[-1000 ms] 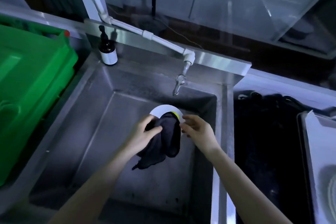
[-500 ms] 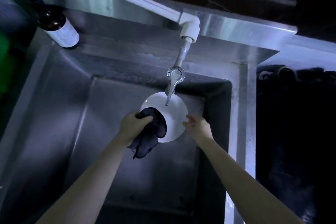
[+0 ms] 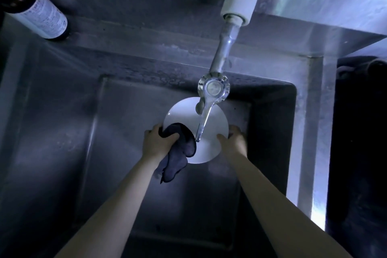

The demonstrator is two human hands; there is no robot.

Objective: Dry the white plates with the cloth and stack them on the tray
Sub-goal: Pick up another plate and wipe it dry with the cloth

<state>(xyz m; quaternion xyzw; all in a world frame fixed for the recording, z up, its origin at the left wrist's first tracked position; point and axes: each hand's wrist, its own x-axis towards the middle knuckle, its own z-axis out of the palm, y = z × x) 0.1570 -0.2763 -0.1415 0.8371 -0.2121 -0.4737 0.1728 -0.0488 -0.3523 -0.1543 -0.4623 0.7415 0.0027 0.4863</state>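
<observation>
**Drying in progress: plate status and item count**

1. Status. I hold one white plate [image 3: 213, 132] over the sink [image 3: 62, 132] basin, directly under the tap [image 3: 213, 88]. The tap lever crosses the plate face in this view.
2. L hand [image 3: 156, 142]: fingers curled tight round the bunched dark cloth [image 3: 180, 153]. It presses the cloth on the plate edge below and to the left of the tap. The loose end of the cloth hangs down toward me.
3. R hand [image 3: 233, 140]: pinches the plate rim below and to the right of the tap, thumb on the face, fingers behind.
4. Done vs. left (est.). Wiping is under way. The cloth covers approx. one quarter of the face and the rest is bare. I cannot tell whether the bare part is dry or wet. No tray is in view, so no stacking is confirmed. Left to do: finish the wipe incl. the back, carry the plate to the tray, and repeat for any other plates.
5. Qty in view:
   - plates: 1
   - cloths: 1
   - hands: 2
   - taps: 1
   - sink basins: 1
   - bottle [image 3: 41, 16]: 1, on the ledge far left of the tap
   - trays: 0
</observation>
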